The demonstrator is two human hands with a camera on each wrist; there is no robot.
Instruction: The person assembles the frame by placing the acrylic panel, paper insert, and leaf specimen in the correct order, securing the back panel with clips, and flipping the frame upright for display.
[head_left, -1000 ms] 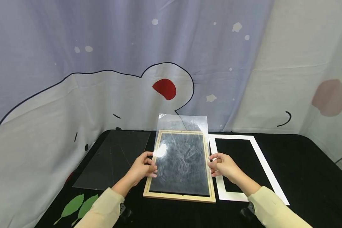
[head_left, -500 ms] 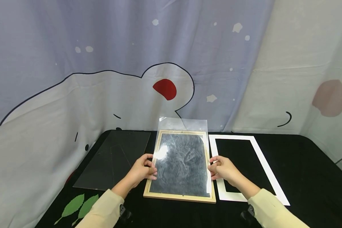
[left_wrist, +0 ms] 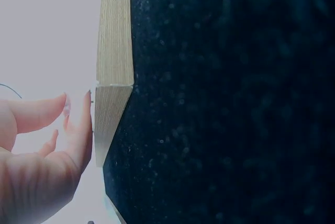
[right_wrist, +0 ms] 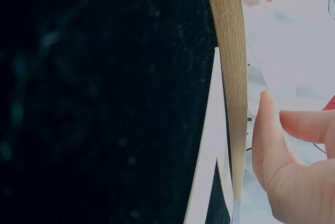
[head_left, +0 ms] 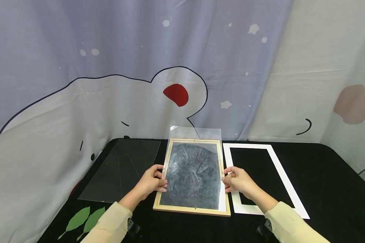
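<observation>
A clear sheet is pinched at its left edge by my left hand and at its right edge by my right hand. It slants above a light wooden frame, reaching past the frame's far edge. Through it shows a dark grey panel with swirled smudges. In the left wrist view the left hand is beside the wooden edge; in the right wrist view the right hand is close to the opposite edge. The sheet itself is hard to make out there.
Right of the wooden frame lies a white mat frame, partly under my right arm. A dark flat panel lies on the left. Two green leaves are near the left front of the black-covered table. A patterned curtain hangs behind.
Both hands have lowered slightly with the clear sheet, and its far edge now sits lower over the frame. The reflections on the sheet have shifted.
</observation>
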